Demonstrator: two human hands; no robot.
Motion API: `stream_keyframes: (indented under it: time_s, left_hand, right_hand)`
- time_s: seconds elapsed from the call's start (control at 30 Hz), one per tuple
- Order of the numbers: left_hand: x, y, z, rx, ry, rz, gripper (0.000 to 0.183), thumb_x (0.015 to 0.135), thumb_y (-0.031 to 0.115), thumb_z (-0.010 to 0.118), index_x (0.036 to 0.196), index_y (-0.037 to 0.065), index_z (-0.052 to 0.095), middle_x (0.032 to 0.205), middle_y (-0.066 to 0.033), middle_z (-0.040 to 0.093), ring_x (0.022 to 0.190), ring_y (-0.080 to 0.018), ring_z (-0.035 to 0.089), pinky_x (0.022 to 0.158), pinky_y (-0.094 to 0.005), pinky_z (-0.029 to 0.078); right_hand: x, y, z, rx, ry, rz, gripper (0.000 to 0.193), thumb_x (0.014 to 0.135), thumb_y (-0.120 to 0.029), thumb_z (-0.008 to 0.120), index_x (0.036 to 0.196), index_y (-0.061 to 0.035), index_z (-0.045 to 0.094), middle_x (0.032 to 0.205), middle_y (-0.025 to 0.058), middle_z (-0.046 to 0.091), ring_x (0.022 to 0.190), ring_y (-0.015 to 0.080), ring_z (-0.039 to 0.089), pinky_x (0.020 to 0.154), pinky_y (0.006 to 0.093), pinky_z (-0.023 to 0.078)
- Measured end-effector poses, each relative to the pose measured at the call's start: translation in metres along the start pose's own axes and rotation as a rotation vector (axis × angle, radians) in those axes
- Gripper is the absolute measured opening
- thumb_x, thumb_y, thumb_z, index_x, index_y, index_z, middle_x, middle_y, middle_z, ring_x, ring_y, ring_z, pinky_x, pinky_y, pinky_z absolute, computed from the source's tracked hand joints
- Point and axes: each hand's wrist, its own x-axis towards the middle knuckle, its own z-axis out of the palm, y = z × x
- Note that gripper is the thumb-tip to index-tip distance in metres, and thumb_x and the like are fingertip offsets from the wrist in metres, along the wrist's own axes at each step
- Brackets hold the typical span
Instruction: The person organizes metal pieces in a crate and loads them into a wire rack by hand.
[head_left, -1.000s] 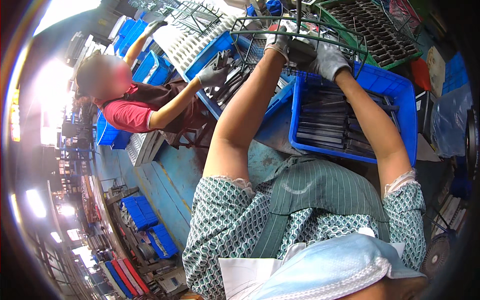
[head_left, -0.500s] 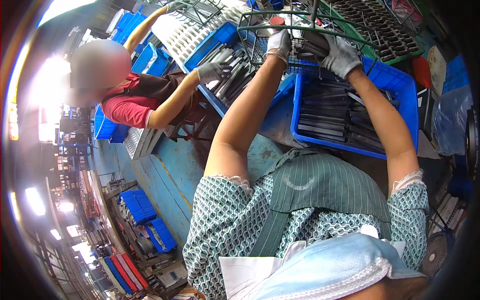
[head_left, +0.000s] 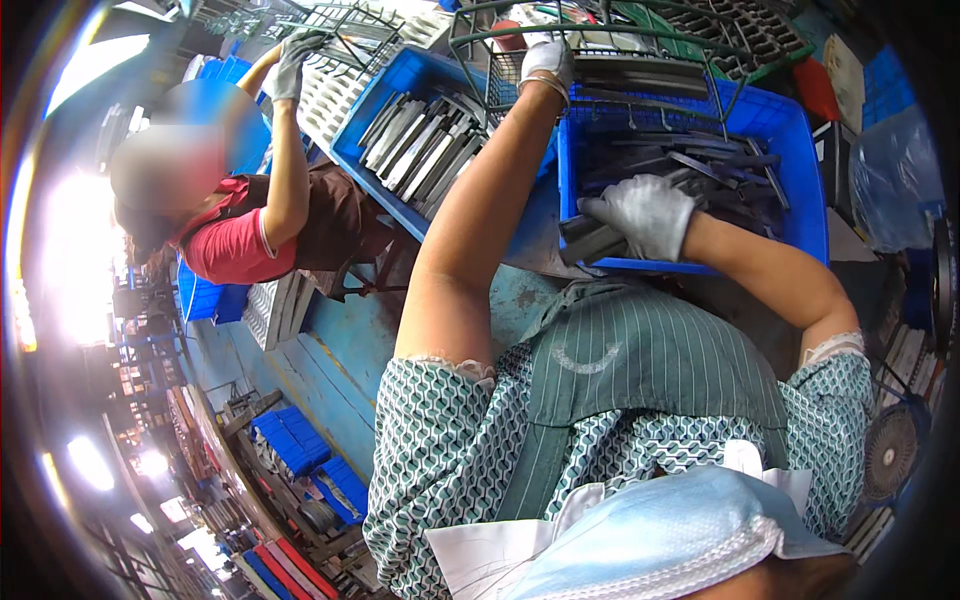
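Blue crates (head_left: 800, 130) of metal strips (head_left: 425, 150) crowd a factory workbench (head_left: 350, 340).

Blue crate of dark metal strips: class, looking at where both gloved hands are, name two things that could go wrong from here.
1. The right hand grips a bundle of metal strips at the near wall of the blue crate; some might slip out and fall.
2. The left hand reaches up to the wire rack over the crate; loose strips lying there could perhaps be knocked down onto the right hand.

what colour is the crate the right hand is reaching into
Blue, seen in the head view: the crate under the gloved right hand.
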Motion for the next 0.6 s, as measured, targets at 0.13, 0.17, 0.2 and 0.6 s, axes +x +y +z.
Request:
stream_keyframes:
  time_s: [0.13, 0.17, 0.2, 0.6]
  left_hand:
    - [0.0, 0.022, -0.033, -0.123, -0.075, -0.127, 0.017, 0.079, 0.012, 0.047, 0.089, 0.005, 0.06, 0.086, -0.0184, 0.062, 0.082, -0.0298, 0.061, 0.068, -0.0381, 0.048]
    - [0.001, 0.026, -0.035, -0.152, -0.086, -0.178, 0.021, 0.081, 0.013, 0.045, 0.094, 0.007, 0.06, 0.09, -0.0182, 0.062, 0.083, -0.0292, 0.062, 0.069, -0.0384, 0.049]
    - [-0.003, 0.029, -0.032, -0.611, -0.037, -0.422, 0.025, 0.083, 0.018, 0.041, 0.099, 0.008, 0.058, 0.095, -0.0212, 0.06, 0.089, -0.0333, 0.059, 0.075, -0.0408, 0.047]
    - [0.01, 0.037, -0.034, -0.312, -0.104, -0.138, 0.026, 0.084, 0.012, 0.036, 0.1, 0.003, 0.055, 0.099, -0.0217, 0.058, 0.089, -0.0351, 0.058, 0.075, -0.0408, 0.047]
  right_hand:
    - [0.012, 0.034, 0.07, 0.308, -0.118, 0.235, 0.047, 0.068, -0.022, 0.061, 0.11, -0.0062, 0.049, 0.086, 0.0186, 0.058, 0.081, 0.036, 0.057, 0.07, 0.043, 0.047]
    - [0.015, 0.04, 0.082, 0.235, -0.157, 0.284, 0.047, 0.068, -0.02, 0.062, 0.11, -0.0048, 0.048, 0.089, 0.0193, 0.058, 0.085, 0.0346, 0.057, 0.073, 0.0415, 0.046]
    - [0.019, 0.042, 0.085, 0.163, -0.198, 0.327, 0.047, 0.069, -0.019, 0.063, 0.11, -0.0035, 0.047, 0.093, 0.02, 0.059, 0.089, 0.0333, 0.057, 0.075, 0.0401, 0.046]
    - [-0.009, 0.117, -0.055, -0.225, 0.689, -0.005, 0.037, 0.079, -0.019, 0.057, 0.113, -0.007, 0.051, 0.101, 0.013, 0.058, 0.086, 0.0275, 0.056, 0.074, 0.0379, 0.047]
